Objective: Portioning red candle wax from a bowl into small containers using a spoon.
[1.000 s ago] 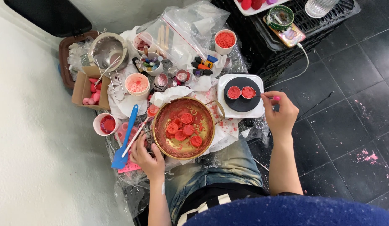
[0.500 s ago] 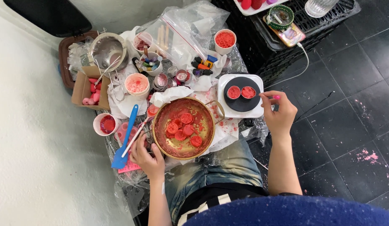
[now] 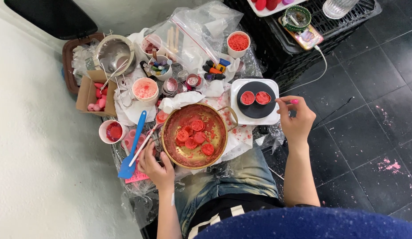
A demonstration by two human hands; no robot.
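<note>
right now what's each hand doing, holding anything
Left hand: curled at the rim of the brass bowl, grip cannot be told.
Right hand: closed on a thin stick reaching the small red cups.

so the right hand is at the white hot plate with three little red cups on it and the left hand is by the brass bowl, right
Not quite. The head view shows two small red cups on the white hot plate, not three. The rest holds: the right hand is at the hot plate and the left hand is by the brass bowl.
</note>
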